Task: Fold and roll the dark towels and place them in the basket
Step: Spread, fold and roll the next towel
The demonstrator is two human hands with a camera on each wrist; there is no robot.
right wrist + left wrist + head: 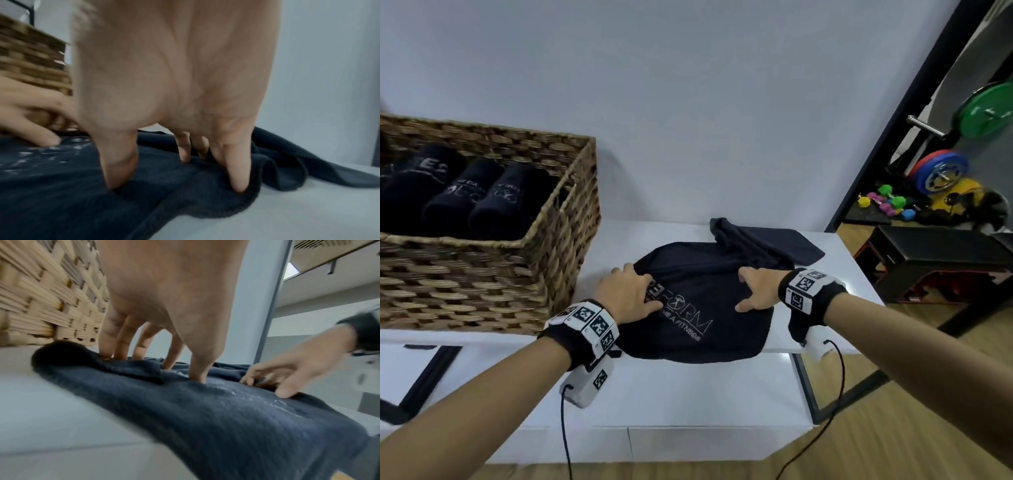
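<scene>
- White lettering is seen on the dark towel point(698, 308): "FORM" and, beneath it, "THE A FITNESS"; the first letters are hidden under the left hand point(628, 291).
- Pale lettering is also carried by the rolled towels point(465, 198), but it cannot be read.
- A woven basket point(551, 253) is stood at the far left of the white counter point(825, 329); three rolled towels are plainly counted in it, side by side, and any further left are cut off.
- One towel is spread on the counter just right of the basket, its near edge hung over the counter's front.
- Both hands are laid on that towel: the left grip is spread with fingertips pressed into the cloth near a fold, and the right hand point(758, 289) is likewise spread, its fingertips pressed into bunched cloth at the towel's right edge.
</scene>
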